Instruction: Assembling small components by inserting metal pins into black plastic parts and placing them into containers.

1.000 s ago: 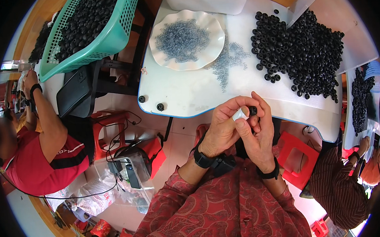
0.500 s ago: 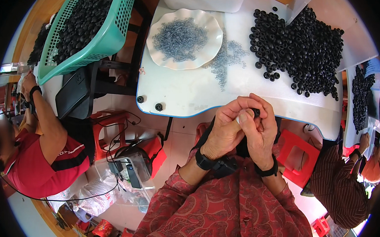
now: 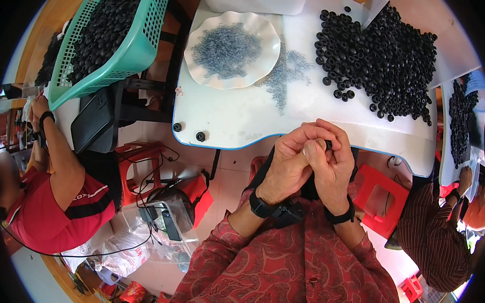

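Note:
Close together at the table's front edge, my left hand and my right hand are both closed around one small round black piece. Only part of it shows between the fingertips; the rest is covered. Beyond them on the white table, a wavy-rimmed white plate holds many tiny clear bluish parts, with more of these spilled beside it. A large heap of black ring-shaped pieces lies to the right. Two single black pieces sit near the table's left corner.
A white bin stands at the table's back, and a translucent panel at its right. To the left is a green basket full of black pieces. A person in red works at left, another in stripes at right.
My hands keep almost the same pose around the black piece, with the fingers shifting only slightly. The table and its contents have moved a little leftward in view.

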A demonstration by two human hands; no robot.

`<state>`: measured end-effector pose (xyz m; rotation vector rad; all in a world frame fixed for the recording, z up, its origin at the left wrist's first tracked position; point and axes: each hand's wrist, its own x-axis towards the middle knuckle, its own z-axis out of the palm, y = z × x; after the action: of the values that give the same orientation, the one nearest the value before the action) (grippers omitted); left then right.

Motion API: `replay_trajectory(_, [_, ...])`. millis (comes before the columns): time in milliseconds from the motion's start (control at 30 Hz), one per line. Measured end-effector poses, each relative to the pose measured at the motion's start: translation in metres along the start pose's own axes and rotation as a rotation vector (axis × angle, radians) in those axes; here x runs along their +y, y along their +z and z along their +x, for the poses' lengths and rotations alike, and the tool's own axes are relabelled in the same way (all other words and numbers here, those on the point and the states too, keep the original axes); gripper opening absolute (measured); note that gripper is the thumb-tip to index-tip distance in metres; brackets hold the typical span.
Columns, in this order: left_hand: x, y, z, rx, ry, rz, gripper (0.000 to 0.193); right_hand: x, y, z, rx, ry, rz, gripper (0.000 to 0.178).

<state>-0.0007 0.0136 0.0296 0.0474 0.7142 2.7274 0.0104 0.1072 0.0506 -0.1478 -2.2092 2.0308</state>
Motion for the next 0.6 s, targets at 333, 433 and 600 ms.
replay_trajectory(333, [0.000, -0.009, 0.001, -0.082, -0.012, 0.020, 0.026, -0.002, -0.004, -0.002, -0.035, 0.015, 0.036, 0.058])
replay_trajectory(433, [0.003, -0.001, 0.002, -0.043, -0.002, -0.027, 0.031, -0.004, -0.004, -0.005, -0.040, -0.029, 0.059, 0.070])
replay_trajectory(600, [0.007, -0.003, 0.002, -0.095, -0.007, -0.099, 0.039, -0.014, -0.009, -0.009, -0.118, -0.115, -0.056, 0.075])
